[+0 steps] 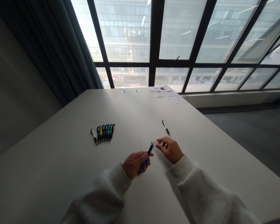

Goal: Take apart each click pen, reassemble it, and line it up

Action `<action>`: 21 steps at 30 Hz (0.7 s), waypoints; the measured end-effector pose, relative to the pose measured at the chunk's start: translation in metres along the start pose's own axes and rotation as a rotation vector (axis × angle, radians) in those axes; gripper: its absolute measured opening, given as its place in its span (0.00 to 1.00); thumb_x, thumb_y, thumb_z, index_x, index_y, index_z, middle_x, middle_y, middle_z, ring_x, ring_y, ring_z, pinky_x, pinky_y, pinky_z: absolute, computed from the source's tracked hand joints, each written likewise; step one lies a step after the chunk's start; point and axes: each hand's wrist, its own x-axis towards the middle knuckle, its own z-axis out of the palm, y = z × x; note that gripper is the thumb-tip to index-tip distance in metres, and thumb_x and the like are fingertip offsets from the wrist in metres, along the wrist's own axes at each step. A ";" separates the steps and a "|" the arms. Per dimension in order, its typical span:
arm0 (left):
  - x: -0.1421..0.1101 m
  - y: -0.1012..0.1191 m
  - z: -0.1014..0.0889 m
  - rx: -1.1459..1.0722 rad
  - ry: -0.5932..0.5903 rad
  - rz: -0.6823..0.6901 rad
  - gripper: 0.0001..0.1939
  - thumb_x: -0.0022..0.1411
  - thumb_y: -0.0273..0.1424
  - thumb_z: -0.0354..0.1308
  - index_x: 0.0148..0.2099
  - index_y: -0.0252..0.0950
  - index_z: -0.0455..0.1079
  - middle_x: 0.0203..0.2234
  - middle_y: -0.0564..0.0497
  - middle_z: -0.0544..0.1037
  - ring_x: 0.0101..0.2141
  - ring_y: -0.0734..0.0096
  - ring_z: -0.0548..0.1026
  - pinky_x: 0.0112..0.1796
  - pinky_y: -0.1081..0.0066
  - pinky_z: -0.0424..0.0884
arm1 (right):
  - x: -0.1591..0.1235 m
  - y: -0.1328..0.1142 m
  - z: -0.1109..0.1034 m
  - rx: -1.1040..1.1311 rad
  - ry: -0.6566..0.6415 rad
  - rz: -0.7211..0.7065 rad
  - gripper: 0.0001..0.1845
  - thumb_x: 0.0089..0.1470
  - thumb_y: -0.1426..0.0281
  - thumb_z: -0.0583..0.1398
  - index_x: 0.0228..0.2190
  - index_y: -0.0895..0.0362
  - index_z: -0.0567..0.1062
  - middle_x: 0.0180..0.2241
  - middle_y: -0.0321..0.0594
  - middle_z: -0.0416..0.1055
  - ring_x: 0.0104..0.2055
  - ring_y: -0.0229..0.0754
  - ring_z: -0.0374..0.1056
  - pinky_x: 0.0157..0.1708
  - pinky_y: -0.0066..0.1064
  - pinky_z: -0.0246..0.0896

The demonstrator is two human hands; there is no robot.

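My left hand [138, 162] is closed around a blue and black pen [149, 151], which slants with its upper end up and to the right. A small shiny bit shows at that end. My right hand [170, 149] is just to the right of it, apart from the pen. Its thumb and index finger are curled close in a pinch, with a tiny pale thing at their tips, too small to name. Beyond the right hand a white and black pen [165, 127] lies on the white table [72, 174].
To the left lies a row of several pens [105, 133], black, yellow and green, with a white and black pen [94, 136] at its left end. Paper sheets [164, 91] rest at the far right edge. A dark curtain [67, 46] hangs beside the windows.
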 end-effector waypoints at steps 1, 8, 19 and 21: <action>0.000 0.000 0.000 -0.011 0.001 0.006 0.24 0.49 0.44 0.67 0.40 0.28 0.76 0.21 0.52 0.71 0.16 0.82 0.64 0.17 0.77 0.52 | -0.001 0.002 0.003 -0.106 -0.027 -0.043 0.11 0.50 0.69 0.65 0.37 0.59 0.79 0.33 0.43 0.74 0.30 0.40 0.67 0.34 0.34 0.65; 0.001 0.000 -0.001 -0.113 0.047 0.077 0.22 0.46 0.41 0.70 0.38 0.29 0.77 0.22 0.50 0.73 0.21 0.76 0.69 0.24 0.74 0.61 | -0.001 0.005 0.013 -0.384 -0.120 -0.082 0.09 0.55 0.78 0.59 0.32 0.59 0.81 0.33 0.44 0.73 0.37 0.42 0.69 0.41 0.31 0.63; 0.001 0.001 -0.001 -0.110 0.049 0.068 0.20 0.47 0.40 0.70 0.38 0.29 0.77 0.23 0.50 0.73 0.22 0.77 0.69 0.24 0.74 0.60 | -0.006 0.006 0.011 -0.490 -0.101 -0.047 0.17 0.51 0.86 0.53 0.38 0.65 0.77 0.36 0.52 0.70 0.41 0.49 0.66 0.46 0.38 0.63; 0.002 0.001 -0.001 -0.102 0.050 0.059 0.21 0.47 0.40 0.70 0.38 0.29 0.77 0.22 0.50 0.73 0.21 0.77 0.69 0.24 0.74 0.60 | -0.005 0.004 0.010 -0.337 -0.008 -0.040 0.14 0.53 0.83 0.53 0.34 0.62 0.77 0.35 0.50 0.70 0.40 0.47 0.66 0.45 0.38 0.63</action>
